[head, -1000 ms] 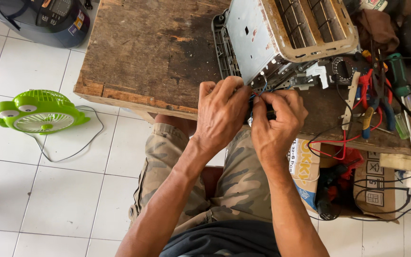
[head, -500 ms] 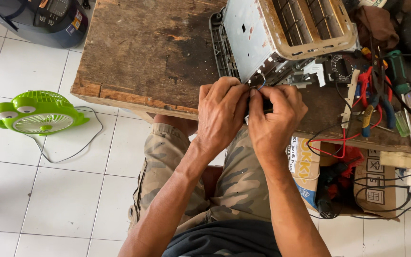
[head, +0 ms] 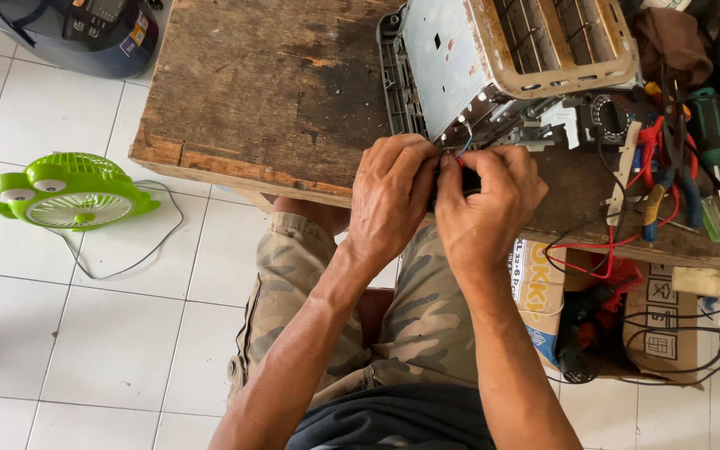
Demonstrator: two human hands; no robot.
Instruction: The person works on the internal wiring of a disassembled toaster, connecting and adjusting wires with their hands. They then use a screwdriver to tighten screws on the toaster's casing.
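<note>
While both hands are bunched at the near edge of the desk point(head: 235, 92), treat this as fine wiring work on the opened toaster point(head: 502, 67), so steadiness matters more than force.

Nearest the toaster's front corner: left hand point(head: 393, 196) and right hand point(head: 485, 208) are knuckle to knuckle, touching. Both grips are curled almost closed around something small and dark between the fingertips, with a red wire and a blue wire point(head: 465, 143) running out of it toward the toaster's exposed underside. I can't tell what the dark part is or which hand carries the load; the fingers hide it.

My read on doing it well:
- Keep wrists braced on the desk edge, as they look now, so the pinch doesn't wander.
- Hold the wires close to the joint, not far back; the thin blue lead looks easy to kink or pull out of the toaster.
- Keep slack in both leads. The toaster lies tilted on its side with the slots facing away, and a tug could shift it.

Right of the toaster: dial part point(head: 610, 112), pliers with red handles point(head: 652, 142), green-handled screwdriver point(head: 710, 125), loose black and red cables draped off the desk. Tools are within the right hand's reach, but that tangle could snag a sleeve or a lead.

Below that, cardboard boxes point(head: 664, 321) on the floor. Far left of the toaster, a green frog-shaped fan point(head: 72, 192) on the tiles, well apart.
</note>
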